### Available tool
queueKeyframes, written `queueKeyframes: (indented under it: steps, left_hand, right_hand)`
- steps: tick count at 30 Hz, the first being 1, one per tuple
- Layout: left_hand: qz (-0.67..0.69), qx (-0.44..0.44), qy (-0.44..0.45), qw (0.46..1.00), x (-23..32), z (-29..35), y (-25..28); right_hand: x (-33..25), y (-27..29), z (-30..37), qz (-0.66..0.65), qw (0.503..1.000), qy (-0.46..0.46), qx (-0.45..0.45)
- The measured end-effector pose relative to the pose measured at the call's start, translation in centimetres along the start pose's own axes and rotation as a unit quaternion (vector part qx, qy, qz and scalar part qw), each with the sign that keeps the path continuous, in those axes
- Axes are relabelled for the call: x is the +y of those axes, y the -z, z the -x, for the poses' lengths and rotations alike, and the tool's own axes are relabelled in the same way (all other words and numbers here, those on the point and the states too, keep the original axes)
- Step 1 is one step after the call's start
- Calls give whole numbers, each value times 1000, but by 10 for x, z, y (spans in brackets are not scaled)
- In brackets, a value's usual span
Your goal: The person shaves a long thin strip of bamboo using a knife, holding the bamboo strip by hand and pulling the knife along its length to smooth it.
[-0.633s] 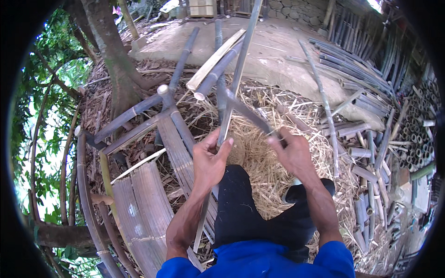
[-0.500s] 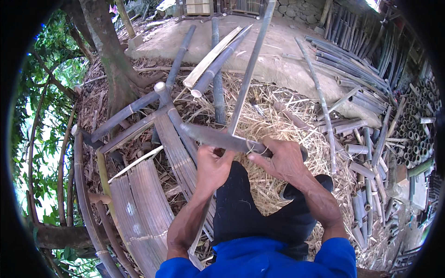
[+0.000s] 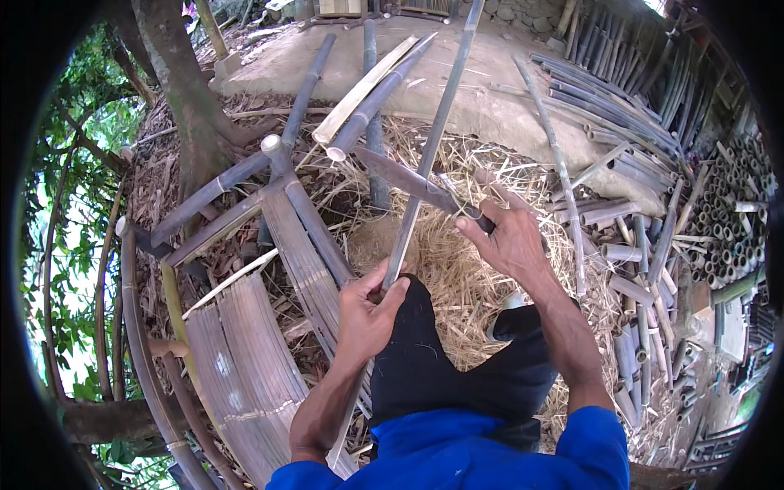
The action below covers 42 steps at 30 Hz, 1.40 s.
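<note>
My left hand (image 3: 371, 314) is closed around a long, narrow bamboo strip (image 3: 442, 122), which slants from above my left thigh up to the top edge of the view. The strip's lower end runs on below that hand beside my forearm. My right hand (image 3: 508, 245) grips the dark handle of a machete (image 3: 404, 177). Its blade points up and to the left and crosses the strip a little beyond my left hand. Whether the edge bites into the bamboo I cannot tell.
Left of my legs stands a bamboo bench (image 3: 245, 351) with a slatted seat. Split bamboo poles (image 3: 380, 102) lean beyond it, near a tree trunk (image 3: 184, 98). Pale shavings (image 3: 474, 306) cover the ground ahead. Stacked bamboo lengths (image 3: 608, 102) and cut tubes (image 3: 727, 237) fill the right side.
The machete has moved up the strip, away from my left hand, and its blade now tilts more steeply. My right hand has shifted farther and to the right. My left hand keeps its hold.
</note>
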<state>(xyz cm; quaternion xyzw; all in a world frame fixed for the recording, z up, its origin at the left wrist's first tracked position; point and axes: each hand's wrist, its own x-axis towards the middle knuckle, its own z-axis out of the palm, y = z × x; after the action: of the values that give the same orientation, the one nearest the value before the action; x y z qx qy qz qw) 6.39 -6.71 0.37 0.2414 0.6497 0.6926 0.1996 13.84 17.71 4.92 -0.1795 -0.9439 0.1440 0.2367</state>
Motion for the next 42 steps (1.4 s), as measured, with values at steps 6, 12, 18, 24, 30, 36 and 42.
queueKeyframes:
  steps: [6,12,18,24,30,36,42]
  left_hand:
    - [-25,1,71,997,-17,37,19]
    - [-56,-21,140,988,-32,87,36]
    - [-45,-60,231,970,-11,66,33]
    - [-65,-88,152,982,-49,32,12]
    - [-75,-86,178,977,-36,39,11]
    - [-63,-81,184,977,-20,57,24]
    - [-37,-93,250,963,-24,92,43]
  right_hand:
    - [8,-6,5,39,995,1,-97]
    - [129,27,-79,44,989,-141,0]
    - [106,18,-25,-20,985,-162,61]
    - [6,-57,83,-12,991,77,-111]
    - [6,-43,67,27,982,111,-148]
    - [67,-26,13,67,993,-25,-92]
    - [168,1,-28,33,965,-258,14]
